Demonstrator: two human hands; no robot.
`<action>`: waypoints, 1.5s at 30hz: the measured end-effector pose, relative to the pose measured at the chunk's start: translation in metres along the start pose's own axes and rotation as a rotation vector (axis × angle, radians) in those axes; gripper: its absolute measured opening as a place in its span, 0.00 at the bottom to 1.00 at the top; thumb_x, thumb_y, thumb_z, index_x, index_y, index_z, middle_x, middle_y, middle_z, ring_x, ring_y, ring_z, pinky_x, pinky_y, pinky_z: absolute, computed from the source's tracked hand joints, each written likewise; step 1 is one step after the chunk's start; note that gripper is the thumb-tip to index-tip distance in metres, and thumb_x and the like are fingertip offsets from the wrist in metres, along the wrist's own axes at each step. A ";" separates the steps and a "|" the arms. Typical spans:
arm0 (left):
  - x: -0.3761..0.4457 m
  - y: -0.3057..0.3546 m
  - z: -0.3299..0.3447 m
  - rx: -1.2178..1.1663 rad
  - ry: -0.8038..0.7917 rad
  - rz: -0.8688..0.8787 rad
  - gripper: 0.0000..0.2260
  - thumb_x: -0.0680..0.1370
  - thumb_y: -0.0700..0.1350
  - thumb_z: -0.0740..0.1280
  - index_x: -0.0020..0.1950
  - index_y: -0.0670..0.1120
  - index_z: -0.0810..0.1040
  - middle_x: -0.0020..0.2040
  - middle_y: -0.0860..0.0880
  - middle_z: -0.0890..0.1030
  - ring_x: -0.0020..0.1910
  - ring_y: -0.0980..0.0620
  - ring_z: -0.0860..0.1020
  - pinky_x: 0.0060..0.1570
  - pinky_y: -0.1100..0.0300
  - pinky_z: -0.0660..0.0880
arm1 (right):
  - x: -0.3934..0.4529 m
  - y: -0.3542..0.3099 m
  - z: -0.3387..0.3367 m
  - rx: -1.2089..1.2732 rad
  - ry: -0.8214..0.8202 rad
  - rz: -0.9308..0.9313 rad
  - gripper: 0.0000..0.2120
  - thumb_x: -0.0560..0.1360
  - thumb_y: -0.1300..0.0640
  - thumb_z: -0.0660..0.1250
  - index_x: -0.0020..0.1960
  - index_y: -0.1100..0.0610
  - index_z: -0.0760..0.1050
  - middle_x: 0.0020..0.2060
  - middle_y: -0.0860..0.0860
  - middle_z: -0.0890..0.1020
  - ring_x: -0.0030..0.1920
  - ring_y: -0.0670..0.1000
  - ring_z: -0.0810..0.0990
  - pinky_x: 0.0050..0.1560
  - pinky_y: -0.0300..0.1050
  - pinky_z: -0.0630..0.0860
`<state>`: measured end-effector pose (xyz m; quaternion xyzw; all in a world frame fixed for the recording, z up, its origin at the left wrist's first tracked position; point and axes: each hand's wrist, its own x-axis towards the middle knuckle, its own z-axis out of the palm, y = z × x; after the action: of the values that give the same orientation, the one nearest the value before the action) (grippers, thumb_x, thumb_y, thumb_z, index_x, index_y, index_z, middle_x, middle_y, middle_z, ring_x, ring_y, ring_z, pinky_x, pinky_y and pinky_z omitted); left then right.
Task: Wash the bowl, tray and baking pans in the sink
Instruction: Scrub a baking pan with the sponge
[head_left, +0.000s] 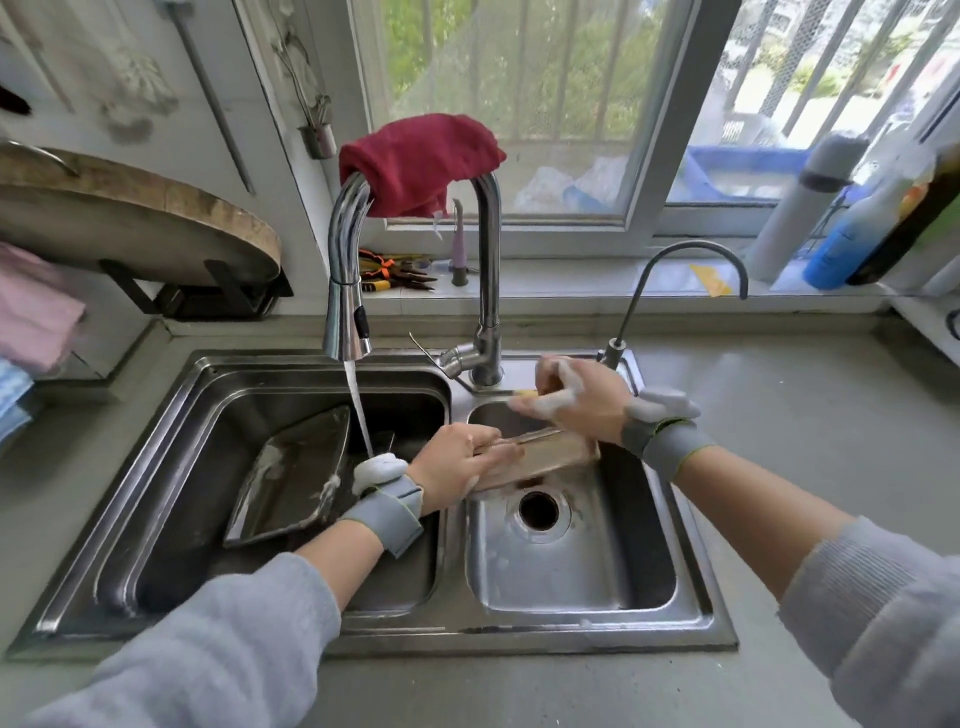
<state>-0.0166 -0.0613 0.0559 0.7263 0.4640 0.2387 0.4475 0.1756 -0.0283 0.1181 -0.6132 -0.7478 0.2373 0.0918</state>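
Stainless steel double sink (696, 618) fills the view, one basin under each forearm. In the left basin, behind and to the outside of the left hand's knuckles, a dark rectangular baking pan (291, 480) leans tilted on its long edge, streaked with suds. Water from the pull-down faucet (347, 312) falls between that pan and the left wrist, landing just behind the wristband.

Over the right basin, a smaller loaf-shaped baking tin (545, 457) is held in the air between the two hands, above and behind the drain hole (538, 511). The left hand (457, 462) grips its near end: fingers curled tightly over the rim, thumb side on top. The right hand (576, 397), foamy across the knuckles, sits above the tin's far end with its fingers bent round a yellow sponge (523, 399), whose tip pokes out past the fingertips toward the faucet base. Whether the sponge touches the tin cannot be told, as the hand is blurred.

A red cloth (415, 156) hangs over the faucet's arch, well above both hands.
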 end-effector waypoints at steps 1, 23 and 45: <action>0.002 0.003 0.006 -0.045 0.009 -0.012 0.19 0.78 0.51 0.66 0.30 0.46 0.67 0.26 0.54 0.65 0.27 0.59 0.62 0.29 0.66 0.60 | 0.001 0.003 -0.003 0.007 0.061 0.027 0.21 0.67 0.33 0.68 0.42 0.51 0.73 0.36 0.46 0.79 0.38 0.49 0.77 0.40 0.44 0.74; -0.044 -0.069 0.025 -0.799 0.519 -0.566 0.19 0.81 0.54 0.58 0.51 0.41 0.81 0.41 0.42 0.84 0.39 0.46 0.81 0.43 0.57 0.77 | -0.009 -0.042 0.112 0.213 0.012 -0.210 0.12 0.69 0.54 0.69 0.52 0.55 0.79 0.54 0.53 0.77 0.57 0.57 0.73 0.59 0.49 0.70; -0.053 -0.102 0.024 -0.450 0.619 -0.717 0.25 0.76 0.61 0.60 0.40 0.38 0.81 0.37 0.40 0.79 0.40 0.42 0.78 0.44 0.49 0.74 | 0.036 -0.025 0.179 0.363 -0.018 0.134 0.17 0.76 0.48 0.51 0.57 0.52 0.73 0.57 0.55 0.76 0.60 0.58 0.73 0.59 0.53 0.69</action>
<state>-0.0692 -0.1015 -0.0407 0.3033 0.7313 0.3677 0.4878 0.0691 -0.0406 -0.0319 -0.6329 -0.6510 0.3795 0.1780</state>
